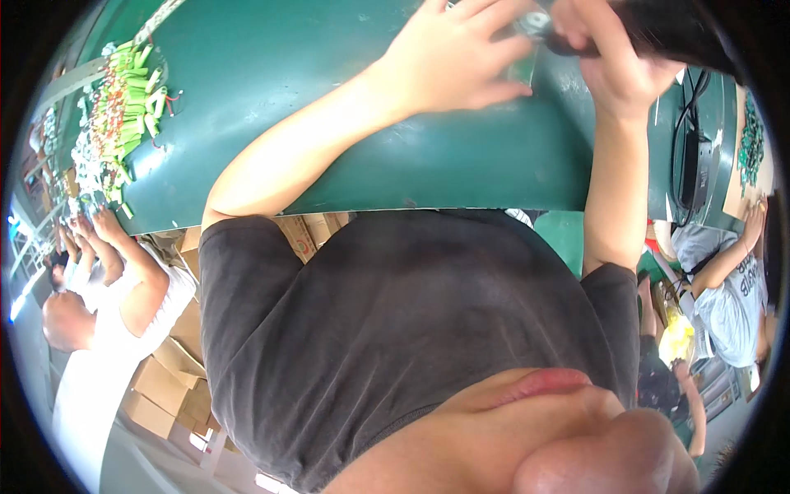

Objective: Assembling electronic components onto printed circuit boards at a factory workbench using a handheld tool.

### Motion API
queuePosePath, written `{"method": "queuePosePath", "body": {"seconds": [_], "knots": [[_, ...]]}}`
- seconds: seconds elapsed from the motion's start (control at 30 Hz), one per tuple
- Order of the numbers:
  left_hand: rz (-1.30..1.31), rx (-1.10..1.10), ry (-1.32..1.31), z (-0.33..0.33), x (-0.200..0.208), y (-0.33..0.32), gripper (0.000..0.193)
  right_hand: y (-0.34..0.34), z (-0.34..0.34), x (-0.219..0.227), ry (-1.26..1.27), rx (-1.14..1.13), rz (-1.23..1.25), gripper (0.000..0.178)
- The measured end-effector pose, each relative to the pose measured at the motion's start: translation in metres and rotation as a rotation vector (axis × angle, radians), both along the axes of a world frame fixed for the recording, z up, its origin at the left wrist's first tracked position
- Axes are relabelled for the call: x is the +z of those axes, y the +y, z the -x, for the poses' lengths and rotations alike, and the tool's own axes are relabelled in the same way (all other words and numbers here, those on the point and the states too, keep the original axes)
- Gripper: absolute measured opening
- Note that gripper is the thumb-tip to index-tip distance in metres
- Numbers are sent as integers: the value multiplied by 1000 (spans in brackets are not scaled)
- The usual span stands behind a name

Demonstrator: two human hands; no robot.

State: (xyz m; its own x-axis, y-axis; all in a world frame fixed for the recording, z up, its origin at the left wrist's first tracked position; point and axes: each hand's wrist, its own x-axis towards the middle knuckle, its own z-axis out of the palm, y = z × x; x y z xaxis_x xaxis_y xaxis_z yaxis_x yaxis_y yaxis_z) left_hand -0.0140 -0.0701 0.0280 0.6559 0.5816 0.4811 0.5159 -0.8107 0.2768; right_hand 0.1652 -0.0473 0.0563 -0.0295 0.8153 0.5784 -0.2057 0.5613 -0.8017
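Note:
At the upper edge my right hand [625,70] is closed around a dark, blurred object [671,33]. A blackish tip of it points left toward a small pale round part [536,22]. Just left of that part is my left hand [457,58], reaching in from the left over the green tabletop [329,49]. Its fingers are apart and smeared by motion, with the thumb stretched out. Some fingertips come close to the pale part; whether they touch it I cannot tell. The top of the picture cuts off part of this spot.
A pile of bright green sleeved parts with wires [132,107] lies at the table's left end. A black power adapter [698,173] with cable is at the right. Dark green parts [750,144] lie farther right. Co-workers sit on both sides. Cardboard boxes [169,383] stand lower left.

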Motion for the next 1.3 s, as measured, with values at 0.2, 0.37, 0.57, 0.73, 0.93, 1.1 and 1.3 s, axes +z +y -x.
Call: {"method": "queuePosePath", "body": {"seconds": [0.2, 0.37, 0.57, 0.73, 0.93, 1.1, 1.3], "knots": [[58, 142, 3, 14, 32, 25, 29, 0, -15, 13, 100, -76, 6, 47], [27, 320, -47, 72, 36, 119, 40, 4, 4, 6, -101, -93, 213, 56], [61, 548, 41, 106, -10, 193, 41, 8, -3, -18, -65, 24, -19, 57], [-204, 656, 163, 135, -10, 176, 62, -5, 3, -10, 127, 166, 100, 54], [170, 1258, 114, 227, -11, 195, 86, -1, -4, -14, -57, 163, 54, 48], [192, 995, -69, 241, -7, 201, 88, 2, -5, -18, -61, 120, -6, 47], [-40, 676, -188, 230, 2, 192, 87, 1, -7, -19, 0, 62, 40, 47]]}}
